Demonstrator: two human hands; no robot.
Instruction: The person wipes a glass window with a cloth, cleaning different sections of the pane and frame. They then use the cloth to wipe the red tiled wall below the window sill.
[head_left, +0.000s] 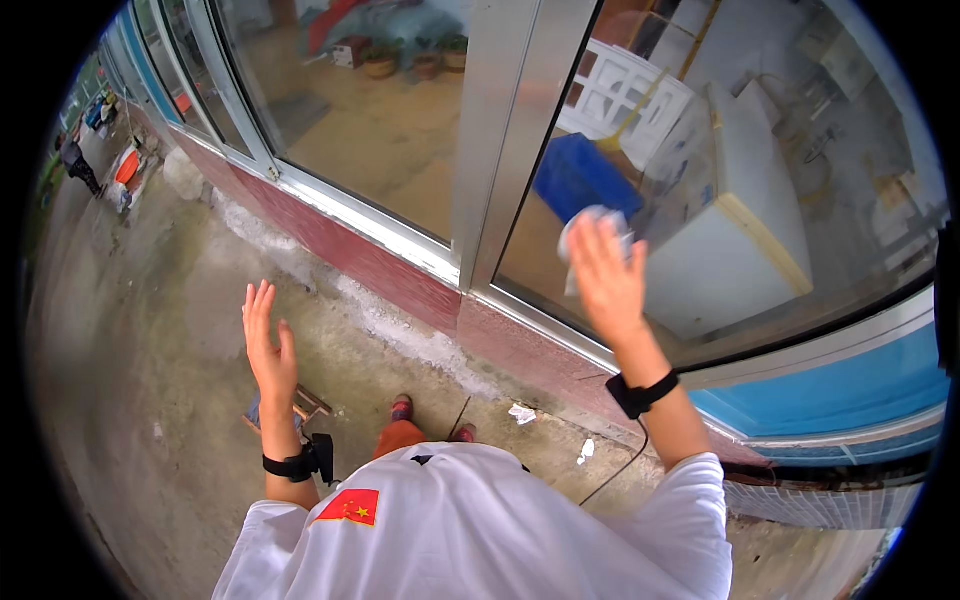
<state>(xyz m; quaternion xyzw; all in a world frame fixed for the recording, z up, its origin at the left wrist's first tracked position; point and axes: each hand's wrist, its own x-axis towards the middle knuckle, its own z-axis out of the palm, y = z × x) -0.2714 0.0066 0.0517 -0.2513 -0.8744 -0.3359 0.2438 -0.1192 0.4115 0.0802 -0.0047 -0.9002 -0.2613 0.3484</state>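
My right hand (606, 281) lies nearly flat over a white wipe (571, 240), cloth or paper, against the window pane (675, 330). Part of the wipe is hidden behind the fingers, and the hand is slightly blurred. Along that pane runs an aluminium frame (499, 150). My left hand (270, 341) is raised above the concrete ground, fingers extended and thumb apart, holding nothing. A black band with a small device circles each wrist.
A low wooden stool (311, 403) stands below my left forearm. Two white scraps (523, 413) lie by the wall base. Behind the glass are a blue bin (585, 176) and a white chest-like appliance (720, 270). Far left, a person (79, 163) stands near an orange basin (127, 166).
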